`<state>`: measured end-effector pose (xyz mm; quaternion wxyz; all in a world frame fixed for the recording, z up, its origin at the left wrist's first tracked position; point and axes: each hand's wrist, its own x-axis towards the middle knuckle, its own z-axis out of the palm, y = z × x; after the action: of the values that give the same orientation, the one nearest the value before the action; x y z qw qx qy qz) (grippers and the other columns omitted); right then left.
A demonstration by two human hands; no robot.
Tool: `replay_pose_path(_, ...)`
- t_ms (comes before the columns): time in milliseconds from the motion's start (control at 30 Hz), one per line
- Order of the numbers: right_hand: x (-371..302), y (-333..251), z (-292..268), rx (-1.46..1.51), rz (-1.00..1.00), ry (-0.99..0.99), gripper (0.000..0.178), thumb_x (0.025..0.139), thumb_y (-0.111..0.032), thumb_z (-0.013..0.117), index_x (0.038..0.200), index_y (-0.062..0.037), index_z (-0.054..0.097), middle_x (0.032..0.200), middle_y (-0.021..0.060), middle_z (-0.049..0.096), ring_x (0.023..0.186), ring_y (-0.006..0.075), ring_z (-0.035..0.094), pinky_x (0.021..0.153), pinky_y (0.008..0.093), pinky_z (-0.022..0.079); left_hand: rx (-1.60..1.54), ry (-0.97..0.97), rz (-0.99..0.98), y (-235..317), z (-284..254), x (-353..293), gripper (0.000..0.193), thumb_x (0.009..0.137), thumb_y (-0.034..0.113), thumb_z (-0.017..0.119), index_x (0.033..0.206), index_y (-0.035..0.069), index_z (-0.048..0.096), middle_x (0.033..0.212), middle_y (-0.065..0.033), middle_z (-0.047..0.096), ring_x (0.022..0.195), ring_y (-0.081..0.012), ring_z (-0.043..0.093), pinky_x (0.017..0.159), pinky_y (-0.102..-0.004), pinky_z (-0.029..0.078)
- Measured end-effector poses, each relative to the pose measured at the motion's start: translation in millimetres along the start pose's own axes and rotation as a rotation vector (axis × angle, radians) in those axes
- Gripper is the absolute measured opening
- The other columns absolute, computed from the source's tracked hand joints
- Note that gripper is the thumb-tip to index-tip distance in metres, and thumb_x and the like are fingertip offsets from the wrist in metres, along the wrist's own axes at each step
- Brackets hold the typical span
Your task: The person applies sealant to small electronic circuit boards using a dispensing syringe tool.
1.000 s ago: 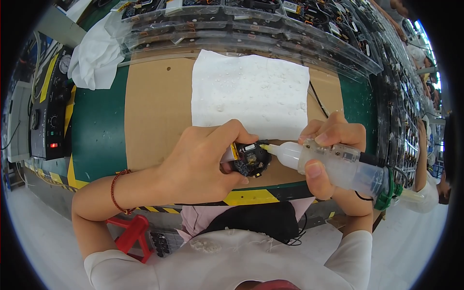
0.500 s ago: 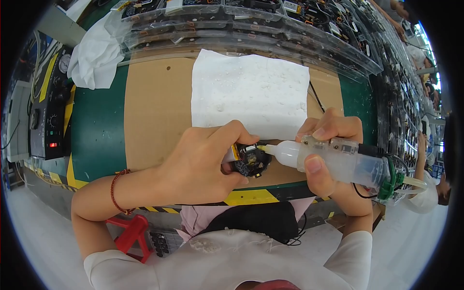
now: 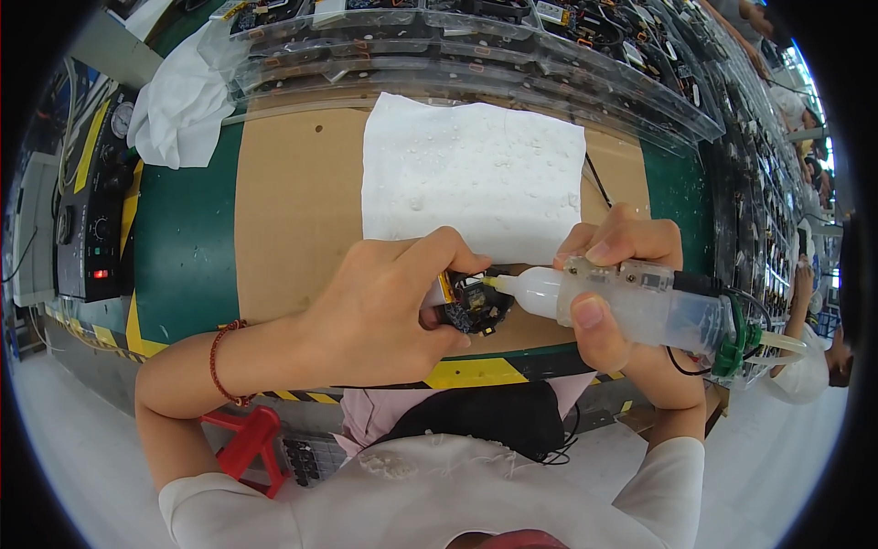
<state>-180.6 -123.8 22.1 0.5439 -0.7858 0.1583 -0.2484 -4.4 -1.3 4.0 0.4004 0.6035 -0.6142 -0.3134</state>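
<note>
My left hand [image 3: 393, 306] is closed around a small black electronic assembly [image 3: 477, 309] with a circuit board and a yellow-edged part, held over the front edge of the mat. In my right hand [image 3: 608, 288] lies a translucent dispensing syringe [image 3: 640, 306], nearly level, its barrel partly filled with a clear to whitish material. Its yellowish needle tip [image 3: 492, 282] points left and meets the upper right part of the assembly. A green cap [image 3: 732, 334] with a tube closes the syringe's rear end. My left fingers hide part of the assembly.
Behind my hands a white sheet [image 3: 471, 174] dotted with small clear blobs lies on brown cardboard [image 3: 297, 201]. Stacked clear trays [image 3: 476, 46] of electronic parts stand at the back and right. A black dispenser controller [image 3: 96, 220] and a crumpled white cloth [image 3: 183, 101] are at left.
The syringe and my right hand have shifted slightly left, and the needle tip has moved a little further in over the assembly. My left hand stays in place.
</note>
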Motion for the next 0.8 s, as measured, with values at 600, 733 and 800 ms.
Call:
replay_pose_path(600, 1, 4, 1, 0.07, -0.052, 0.014, 0.037, 0.075, -0.028, 0.063, 0.093, -0.011, 0.036, 0.077, 0.0043, 0.037, 0.069, 0.0159, 0.045, 0.067, 0.031, 0.042, -0.041, -0.079, -0.071, 7, -7, 4, 0.043, 0.056, 0.002, 0.073, 0.092, 0.0, 0.049, 0.072, -0.0105, 0.058, 0.053, -0.0184, 0.058, 0.049, -0.0268, 0.046)
replay_pose_path(733, 1, 7, 2, 0.261, -0.109, 0.131, 0.039, 0.071, -0.031, 0.065, 0.089, -0.0104, 0.037, 0.076, 0.0039, 0.037, 0.064, 0.0148, 0.043, 0.062, 0.0287, 0.041, -0.09, -0.066, -0.074, 3, -4, 2, 0.047, 0.056, 0.006, 0.076, 0.095, 0.001, 0.049, 0.074, -0.0098, 0.058, 0.059, -0.0173, 0.06, 0.053, -0.0242, 0.045)
replay_pose_path(800, 3, 10, -4, 0.318, -0.123, 0.149, 0.038, 0.072, -0.026, 0.065, 0.092, -0.0091, 0.038, 0.074, 0.005, 0.038, 0.061, 0.0149, 0.043, 0.06, 0.0294, 0.043, -0.096, -0.065, -0.058, 4, -6, 3, 0.047, 0.057, 0.007, 0.076, 0.095, 0.001, 0.048, 0.074, -0.0101, 0.058, 0.061, -0.0171, 0.06, 0.053, -0.0237, 0.045)
